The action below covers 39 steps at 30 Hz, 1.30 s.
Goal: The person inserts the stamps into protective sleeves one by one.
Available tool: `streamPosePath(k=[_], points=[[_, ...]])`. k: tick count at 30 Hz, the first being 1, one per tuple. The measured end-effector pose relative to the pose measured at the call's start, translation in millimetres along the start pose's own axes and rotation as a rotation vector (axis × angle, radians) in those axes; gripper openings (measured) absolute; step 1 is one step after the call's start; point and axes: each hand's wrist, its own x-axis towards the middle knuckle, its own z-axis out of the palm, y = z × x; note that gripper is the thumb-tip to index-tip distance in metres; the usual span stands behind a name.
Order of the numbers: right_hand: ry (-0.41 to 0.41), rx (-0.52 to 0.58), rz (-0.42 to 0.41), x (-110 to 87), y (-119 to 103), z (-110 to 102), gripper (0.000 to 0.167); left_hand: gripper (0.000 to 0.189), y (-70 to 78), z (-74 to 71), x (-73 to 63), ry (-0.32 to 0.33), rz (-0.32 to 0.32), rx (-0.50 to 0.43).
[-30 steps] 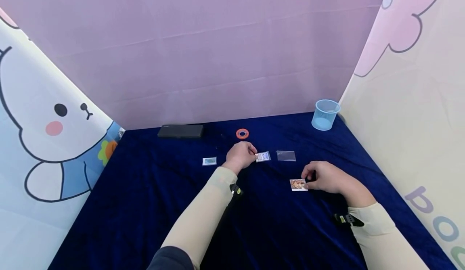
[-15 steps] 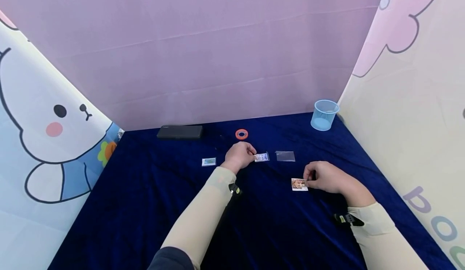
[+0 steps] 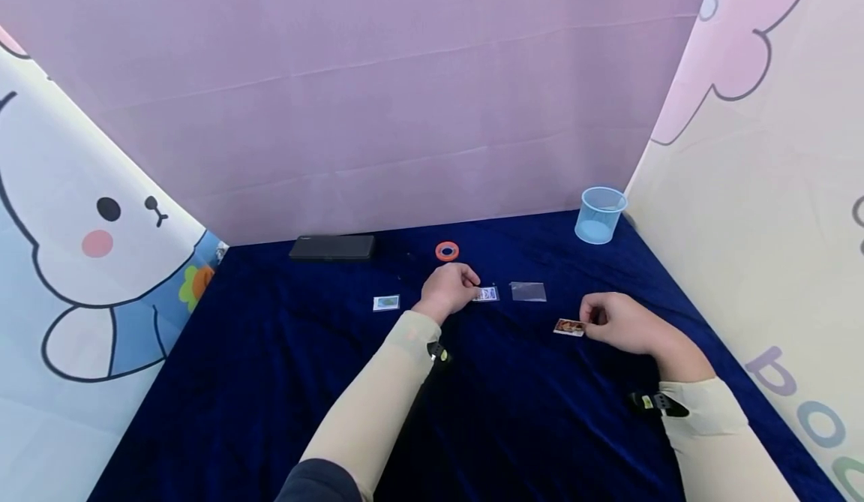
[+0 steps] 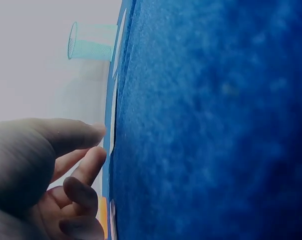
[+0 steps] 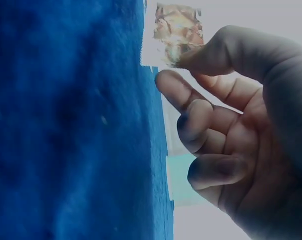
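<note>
Between thumb and forefinger, my right hand (image 3: 624, 323) pinches a small picture stamp (image 3: 569, 327) with a white border, its face brownish orange. The right wrist view shows the toothed edge of this stamp (image 5: 178, 30) standing by the cloth. My left hand (image 3: 448, 289) rests low by the left end of a blue-and-white stamp in a clear sleeve (image 3: 487, 293), partly covering it. In the left wrist view a gap shows between the thumb and forefinger of the left hand (image 4: 65, 165), tips close to the cloth. An unfilled clear sleeve (image 3: 529, 292) lies to the right.
Another sleeved stamp (image 3: 386, 303) lies left of the left hand. At the back are a flat black case (image 3: 332, 247), an orange ring of tape (image 3: 447, 251) and a light blue mesh cup (image 3: 599, 215). Fabric walls enclose the dark blue cloth (image 3: 499, 412).
My right hand has moved away and to the right with the stamp, which now looks tilted. The left hand has shifted slightly right over the sleeved stamp, which stays in place.
</note>
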Motion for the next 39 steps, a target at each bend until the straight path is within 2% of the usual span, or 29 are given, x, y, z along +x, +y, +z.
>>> streamPosePath(k=[8,13,19,22,30,39], points=[[0.133,0.013,0.016,-3.4,6.7,-7.6,0.018,0.006,9.3,3.5,1.9,-0.004,0.062,-0.016],[0.229,0.0,0.059,-1.7,9.6,-10.7,0.012,0.007,16.6,8.0,3.5,0.003,0.1,-0.007],[0.383,-0.019,0.098,-2.5,12.2,-13.9,0.005,0.017,27.0,15.2,4.5,0.002,0.146,0.061],[0.433,-0.021,0.109,-3.4,12.7,-15.3,0.005,0.022,32.7,19.4,5.1,-0.003,0.166,0.102],[0.453,-0.015,0.131,-4.1,13.7,-16.8,0.009,0.031,51.1,28.9,8.1,-0.037,0.186,0.195],[0.444,-0.002,0.127,-2.9,13.9,-15.4,0.008,0.038,60.1,38.4,13.1,-0.041,0.226,0.303]])
